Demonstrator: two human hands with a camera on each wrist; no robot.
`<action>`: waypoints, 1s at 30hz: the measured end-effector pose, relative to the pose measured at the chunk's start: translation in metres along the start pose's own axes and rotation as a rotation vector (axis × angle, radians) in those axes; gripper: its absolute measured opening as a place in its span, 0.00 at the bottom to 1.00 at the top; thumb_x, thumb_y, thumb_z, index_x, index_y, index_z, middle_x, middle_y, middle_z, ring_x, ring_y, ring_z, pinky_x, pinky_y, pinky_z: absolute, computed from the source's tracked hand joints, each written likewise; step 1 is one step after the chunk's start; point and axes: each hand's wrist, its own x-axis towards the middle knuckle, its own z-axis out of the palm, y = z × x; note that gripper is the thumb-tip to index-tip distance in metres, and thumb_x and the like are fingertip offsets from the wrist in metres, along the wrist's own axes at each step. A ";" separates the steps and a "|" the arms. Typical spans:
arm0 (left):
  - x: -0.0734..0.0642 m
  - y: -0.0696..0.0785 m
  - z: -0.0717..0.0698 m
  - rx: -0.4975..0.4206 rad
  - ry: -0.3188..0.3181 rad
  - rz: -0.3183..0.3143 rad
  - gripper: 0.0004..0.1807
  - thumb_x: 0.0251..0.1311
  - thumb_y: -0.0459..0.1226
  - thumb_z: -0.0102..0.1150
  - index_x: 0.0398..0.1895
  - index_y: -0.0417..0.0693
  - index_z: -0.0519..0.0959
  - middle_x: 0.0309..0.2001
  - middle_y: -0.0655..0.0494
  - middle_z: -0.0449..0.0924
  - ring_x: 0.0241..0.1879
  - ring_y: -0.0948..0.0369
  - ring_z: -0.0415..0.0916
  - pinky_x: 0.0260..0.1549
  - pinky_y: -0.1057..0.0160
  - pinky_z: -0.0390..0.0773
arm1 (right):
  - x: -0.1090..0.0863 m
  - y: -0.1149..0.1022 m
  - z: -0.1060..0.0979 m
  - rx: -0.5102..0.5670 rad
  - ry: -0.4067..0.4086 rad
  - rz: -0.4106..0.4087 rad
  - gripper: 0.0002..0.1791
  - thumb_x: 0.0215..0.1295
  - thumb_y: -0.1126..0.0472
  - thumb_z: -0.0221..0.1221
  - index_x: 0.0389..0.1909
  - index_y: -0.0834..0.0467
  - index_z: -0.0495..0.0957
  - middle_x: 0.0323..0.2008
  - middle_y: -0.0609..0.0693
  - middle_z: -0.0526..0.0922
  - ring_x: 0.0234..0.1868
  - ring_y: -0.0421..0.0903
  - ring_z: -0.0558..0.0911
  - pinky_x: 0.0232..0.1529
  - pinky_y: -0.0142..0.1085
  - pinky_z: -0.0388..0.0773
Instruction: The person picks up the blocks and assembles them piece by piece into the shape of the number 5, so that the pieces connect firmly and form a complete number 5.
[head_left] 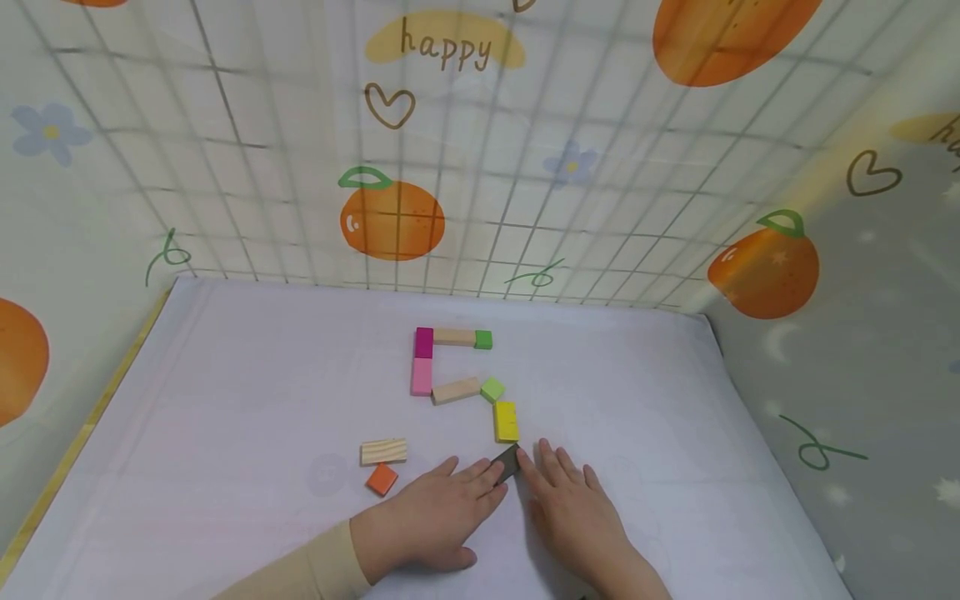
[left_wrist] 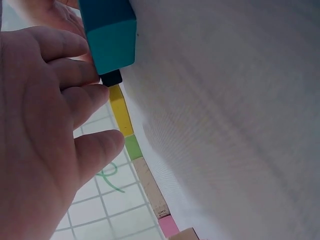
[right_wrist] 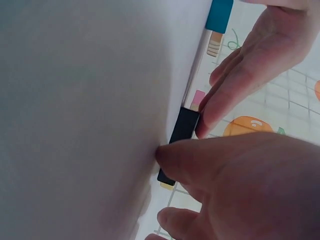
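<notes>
My left hand [head_left: 433,510] reaches over the table with fingers stretched out, their tips at the near-left end of a black block [head_left: 507,463]. At the block's other end is the index fingertip of my right hand [head_left: 576,510], whose fingers are extended and spread. The right thumb [right_wrist: 182,157] overlaps the black block in the right wrist view. Just beyond the black block lies a yellow block [head_left: 506,422]. A teal block [left_wrist: 111,45] sits on the table by my left fingers; in the head view the left hand hides it.
Beyond the yellow block, a line runs through a light green block [head_left: 492,390], plain wood block [head_left: 456,391], pink block [head_left: 422,377], magenta block [head_left: 424,342], another wood block [head_left: 454,337] and green block [head_left: 483,339]. A striped wood block [head_left: 383,452] and orange block [head_left: 382,479] lie left.
</notes>
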 end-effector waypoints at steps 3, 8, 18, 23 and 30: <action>-0.001 0.001 -0.003 0.000 -0.002 -0.003 0.47 0.59 0.62 0.64 0.79 0.57 0.60 0.81 0.57 0.51 0.80 0.61 0.50 0.72 0.48 0.64 | -0.001 0.001 0.001 -0.004 0.006 0.002 0.37 0.68 0.51 0.63 0.77 0.44 0.62 0.76 0.58 0.63 0.74 0.62 0.67 0.66 0.68 0.65; -0.005 -0.008 -0.002 -0.042 -0.002 -0.029 0.48 0.60 0.61 0.64 0.80 0.59 0.57 0.82 0.60 0.48 0.80 0.62 0.47 0.74 0.47 0.61 | -0.001 0.001 0.001 -0.015 0.009 0.002 0.39 0.68 0.52 0.63 0.77 0.45 0.60 0.76 0.58 0.63 0.74 0.62 0.67 0.66 0.67 0.66; -0.074 -0.070 -0.003 -0.165 0.077 -0.355 0.39 0.66 0.59 0.58 0.75 0.53 0.66 0.78 0.57 0.61 0.78 0.55 0.57 0.74 0.41 0.58 | -0.002 -0.002 -0.003 -0.019 -0.044 0.007 0.44 0.67 0.50 0.64 0.80 0.45 0.54 0.78 0.56 0.59 0.76 0.60 0.64 0.69 0.66 0.63; -0.090 -0.074 -0.002 -0.193 0.143 -0.401 0.30 0.69 0.58 0.55 0.65 0.49 0.79 0.67 0.54 0.77 0.68 0.52 0.72 0.68 0.42 0.67 | -0.006 -0.010 -0.006 -0.006 -0.020 -0.035 0.38 0.66 0.51 0.65 0.76 0.46 0.63 0.78 0.55 0.61 0.76 0.59 0.63 0.69 0.65 0.62; -0.083 -0.068 0.005 -0.184 0.219 -0.355 0.30 0.70 0.61 0.51 0.59 0.50 0.83 0.63 0.54 0.81 0.64 0.53 0.77 0.65 0.47 0.73 | -0.011 -0.039 -0.008 0.060 -0.114 -0.275 0.31 0.72 0.53 0.60 0.74 0.40 0.66 0.80 0.47 0.56 0.81 0.52 0.54 0.71 0.65 0.59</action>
